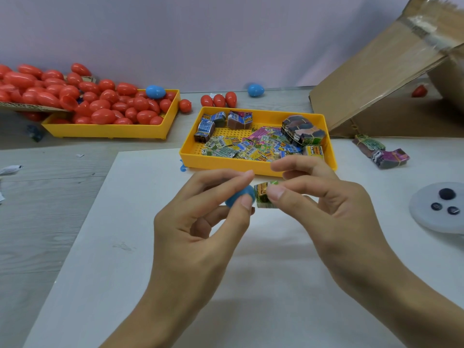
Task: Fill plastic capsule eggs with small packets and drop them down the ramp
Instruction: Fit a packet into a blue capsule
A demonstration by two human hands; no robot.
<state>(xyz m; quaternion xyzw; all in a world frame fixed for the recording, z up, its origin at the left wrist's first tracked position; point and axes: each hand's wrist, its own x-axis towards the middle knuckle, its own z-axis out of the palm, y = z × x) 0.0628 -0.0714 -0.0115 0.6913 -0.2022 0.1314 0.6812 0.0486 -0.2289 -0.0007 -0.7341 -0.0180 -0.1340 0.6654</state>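
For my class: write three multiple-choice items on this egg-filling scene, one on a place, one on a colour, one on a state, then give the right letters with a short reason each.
1. Where does the cardboard ramp stand?
A. far right of the table
B. far left
C. under the hands

2. What colour is the capsule egg piece in the left hand?
A. red
B. blue
C. yellow

3. What is the right hand doing?
A. lying flat on the table
B. pinching a folded packet beside the egg piece
C. reaching into the packet tray

Answers: 1 A, the ramp slopes up at the right edge. 2 B, blue plastic shows between the left fingers. 3 B, thumb and fingers pinch the packet right next to the blue piece.
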